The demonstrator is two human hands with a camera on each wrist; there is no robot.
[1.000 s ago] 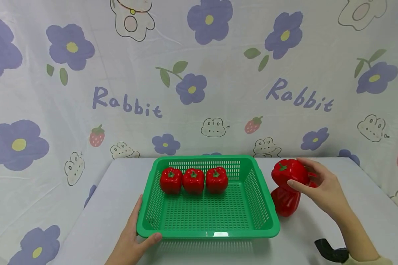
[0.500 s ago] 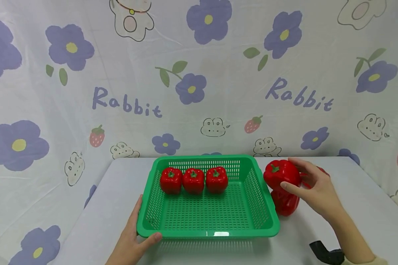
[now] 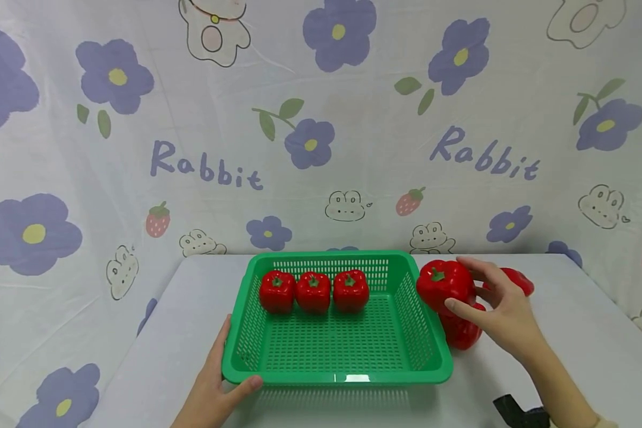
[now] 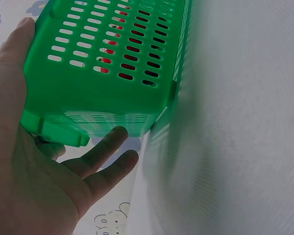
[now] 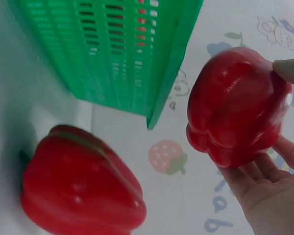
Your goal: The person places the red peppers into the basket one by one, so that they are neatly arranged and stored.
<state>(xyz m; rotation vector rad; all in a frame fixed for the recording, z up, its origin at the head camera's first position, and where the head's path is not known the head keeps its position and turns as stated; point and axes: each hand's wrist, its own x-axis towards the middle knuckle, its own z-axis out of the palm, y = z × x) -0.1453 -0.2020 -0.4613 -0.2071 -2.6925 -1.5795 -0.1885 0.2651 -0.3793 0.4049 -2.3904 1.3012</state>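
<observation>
A red bell pepper (image 3: 443, 286) with a green stem is gripped by my right hand (image 3: 505, 312), thumb at the near side and fingers behind. It is raised by the right rim of a green plastic basket (image 3: 337, 378); the right wrist view shows this pepper (image 5: 237, 110) off the table. Inside the basket, three red peppers stand in a row at the back left, the middle one (image 3: 312, 292) between two alike. My left hand (image 3: 211, 377) holds the basket's front left corner; in the left wrist view, two fingers (image 4: 105, 152) stick out below its wall.
Right of the basket a red pepper (image 3: 462, 331) lies on the white table (image 3: 155, 356), partly hidden by the held one. Another red pepper (image 3: 518, 282) lies behind my right hand. A patterned cloth (image 3: 374, 137) hangs at the back.
My right hand has carried the pepper leftward, closer to the basket's right rim. The pepper behind that hand shows more now. Left hand and basket stay where they were.
</observation>
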